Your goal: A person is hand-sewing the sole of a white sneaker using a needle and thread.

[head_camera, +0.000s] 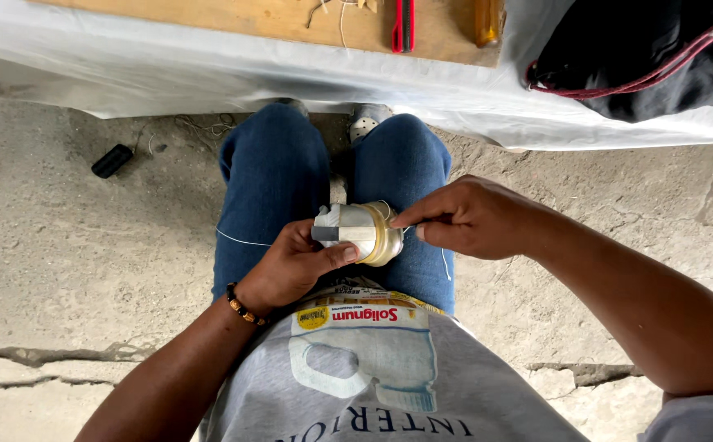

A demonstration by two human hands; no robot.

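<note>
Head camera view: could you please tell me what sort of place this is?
Probably an informal workshop: a bare cracked concrete floor, a wooden board with hand tools on a plastic-covered bench.

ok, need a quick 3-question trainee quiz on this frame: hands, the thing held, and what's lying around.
1. True or false: the left hand grips the small cream and grey cylindrical object over the lap.
2. What are the right hand's fingertips pinching at the object's rim?
A. a thin pale thread
B. a screwdriver
C. a paintbrush
3. Fill in: the small black object lies on the concrete ____.

Key: 1 true; 2 A; 3 floor.
</note>
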